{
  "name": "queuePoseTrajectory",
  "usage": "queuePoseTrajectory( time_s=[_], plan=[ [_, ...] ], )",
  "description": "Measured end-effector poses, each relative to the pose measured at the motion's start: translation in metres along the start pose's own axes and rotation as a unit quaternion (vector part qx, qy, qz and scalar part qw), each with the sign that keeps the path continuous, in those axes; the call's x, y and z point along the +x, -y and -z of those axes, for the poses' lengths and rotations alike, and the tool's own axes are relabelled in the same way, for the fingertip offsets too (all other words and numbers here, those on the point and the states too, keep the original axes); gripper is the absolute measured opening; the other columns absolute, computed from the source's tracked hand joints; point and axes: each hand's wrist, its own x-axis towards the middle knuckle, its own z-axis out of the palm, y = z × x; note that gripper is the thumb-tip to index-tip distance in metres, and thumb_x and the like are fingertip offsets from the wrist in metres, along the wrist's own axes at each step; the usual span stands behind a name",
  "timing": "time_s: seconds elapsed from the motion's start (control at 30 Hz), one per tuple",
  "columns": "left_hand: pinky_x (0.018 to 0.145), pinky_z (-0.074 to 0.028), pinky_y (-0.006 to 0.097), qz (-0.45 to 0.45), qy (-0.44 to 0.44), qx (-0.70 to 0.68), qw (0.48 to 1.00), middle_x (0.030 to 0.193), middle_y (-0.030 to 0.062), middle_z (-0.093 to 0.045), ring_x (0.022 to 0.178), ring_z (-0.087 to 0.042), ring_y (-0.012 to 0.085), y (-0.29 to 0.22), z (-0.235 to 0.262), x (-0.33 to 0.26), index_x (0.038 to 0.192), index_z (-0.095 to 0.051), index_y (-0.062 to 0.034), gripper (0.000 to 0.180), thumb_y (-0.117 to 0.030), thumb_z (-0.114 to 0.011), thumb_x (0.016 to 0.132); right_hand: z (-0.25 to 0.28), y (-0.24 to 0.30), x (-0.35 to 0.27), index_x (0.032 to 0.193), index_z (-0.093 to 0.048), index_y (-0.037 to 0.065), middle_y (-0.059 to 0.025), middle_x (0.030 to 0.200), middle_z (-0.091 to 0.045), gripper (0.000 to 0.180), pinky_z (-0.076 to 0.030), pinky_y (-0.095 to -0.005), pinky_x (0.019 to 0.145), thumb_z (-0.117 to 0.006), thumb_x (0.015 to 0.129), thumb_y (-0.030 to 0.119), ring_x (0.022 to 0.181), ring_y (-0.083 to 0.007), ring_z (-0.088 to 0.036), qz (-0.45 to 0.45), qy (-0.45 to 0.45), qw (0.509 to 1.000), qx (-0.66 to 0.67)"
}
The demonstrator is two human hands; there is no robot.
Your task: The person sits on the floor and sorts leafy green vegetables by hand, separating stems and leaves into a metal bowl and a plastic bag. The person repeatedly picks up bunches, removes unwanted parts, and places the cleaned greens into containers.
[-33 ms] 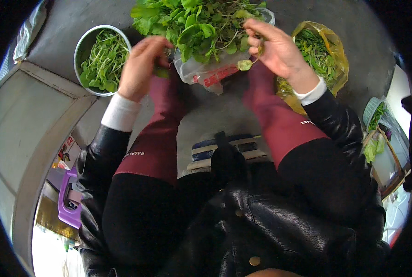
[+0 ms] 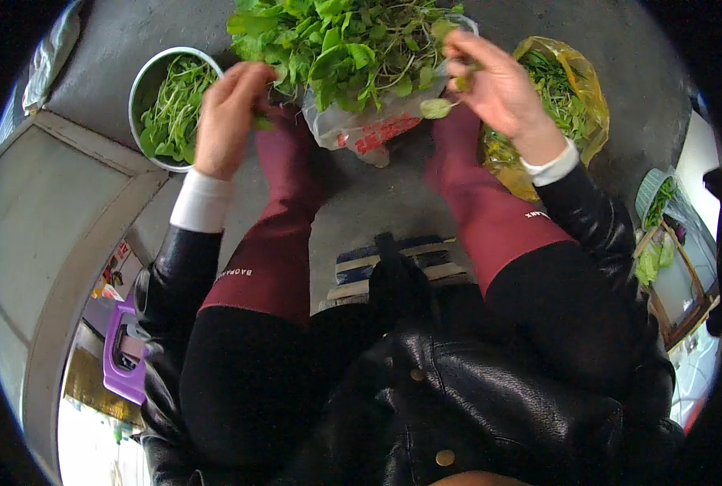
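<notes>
A large heap of leafy greens [image 2: 328,53] sits on a white plastic bag [image 2: 336,125] with red print, between my feet. My left hand [image 2: 223,117] is between this heap and a metal bowl [image 2: 140,77] of picked greens. Its fingers are closed, and a bit of green leaf [image 2: 261,122] shows under them; the grip itself is partly hidden. At the heap's right side my right hand [image 2: 502,97] is pinched on a small leaf sprig, whose pale, yellowish leaf [image 2: 437,108] hangs below the fingers. Beside that hand stands a yellow plastic bag [image 2: 594,97] holding green scraps.
A purple plastic stool-like thing [image 2: 122,352] is at the left, by a framed panel [image 2: 53,211]. To the right, a pale basket [image 2: 651,194] with greens lies near a wooden frame [image 2: 685,324]. A striped mat or seat [image 2: 353,271] shows between my legs.
My left hand has shifted left toward the metal bowl, away from the heap. My right hand has moved slightly right toward the yellow bag, with the sprig in it.
</notes>
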Motion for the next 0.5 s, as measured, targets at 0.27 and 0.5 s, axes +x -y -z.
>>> queuePoseTrajectory(
  time_s=[0.27,0.5],
  plan=[
    [0.094,-0.048,0.043,-0.112,-0.165,0.58,0.79,0.129,0.0163,-0.059,0.115,-0.059,0.0321,0.092,0.136,0.014,0.133,-0.06,-0.0139,0.038,-0.029,-0.059,0.098,0.17,0.083,-0.075,0.106,-0.069,0.004,-0.0022,0.097,-0.067,0.02,-0.048,-0.0284,0.075,-0.068,0.096,0.022,0.089,-0.0119,-0.061,0.106,-0.25,0.849,-0.454],
    [0.108,-0.04,0.053,-0.145,-0.195,0.615,0.75,0.152,0.0165,-0.043,0.138,-0.042,0.0396,0.112,0.126,-0.002,0.152,-0.041,-0.0228,0.07,-0.029,-0.069,0.089,0.168,0.057,-0.079,0.112,-0.071,0.008,-0.0133,0.113,-0.072,0.025,-0.054,-0.039,0.086,-0.068,0.089,0.018,0.101,-0.0306,-0.07,0.088,-0.266,0.499,-0.82]
  ],
)
